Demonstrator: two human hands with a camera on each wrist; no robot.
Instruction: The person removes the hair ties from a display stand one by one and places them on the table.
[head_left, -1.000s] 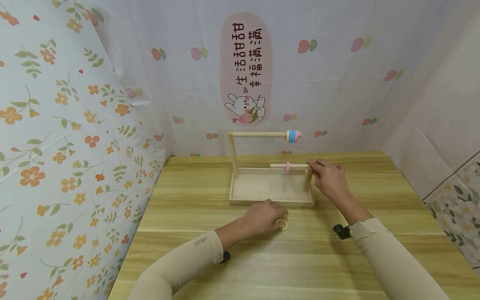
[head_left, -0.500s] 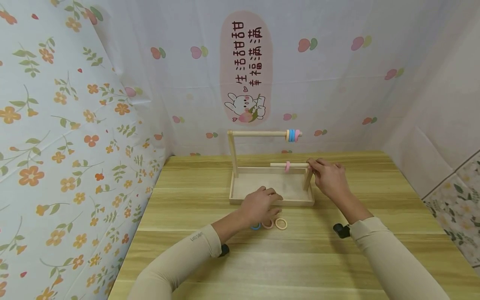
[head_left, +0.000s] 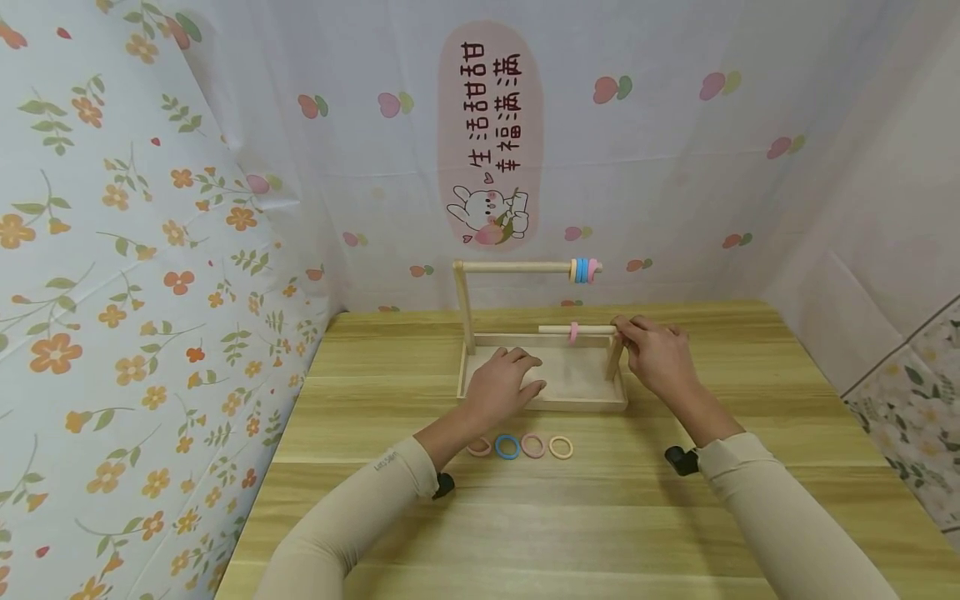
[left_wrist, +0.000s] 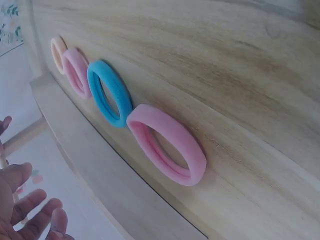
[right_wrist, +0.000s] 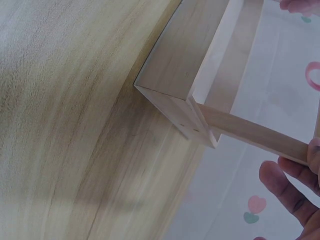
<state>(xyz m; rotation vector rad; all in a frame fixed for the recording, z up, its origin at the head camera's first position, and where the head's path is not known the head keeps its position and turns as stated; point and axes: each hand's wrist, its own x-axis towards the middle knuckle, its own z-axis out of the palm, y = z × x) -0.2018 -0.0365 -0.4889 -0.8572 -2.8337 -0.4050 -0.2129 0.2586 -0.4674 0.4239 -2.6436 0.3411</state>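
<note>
The wooden rack has a shallow tray [head_left: 558,375], a tall post with an upper rod [head_left: 517,267], and a short post [head_left: 613,362] with a lower rod [head_left: 555,330]. My right hand [head_left: 658,354] grips the top of the short post, at the lower rod's end. One pink hair tie [head_left: 574,332] hangs on that rod. Over the tray hovers my left hand [head_left: 495,385], fingers loosely spread, holding nothing. In front of the tray several hair ties lie in a row: pink [left_wrist: 170,122], blue [left_wrist: 117,92], another pink [left_wrist: 82,65] and pale yellow [head_left: 572,448]. My left wrist partly covers the leftmost one in the head view.
Yellow, blue and pink hair ties [head_left: 582,271] sit together near the free end of the upper rod. Behind the wooden table [head_left: 585,533] hangs a printed cloth [head_left: 375,200], and a floral cloth [head_left: 172,333] stands along the left.
My left hand has lifted away from the hair ties and moved left and back over the tray, uncovering the row. My right hand has stayed on the rack.
</note>
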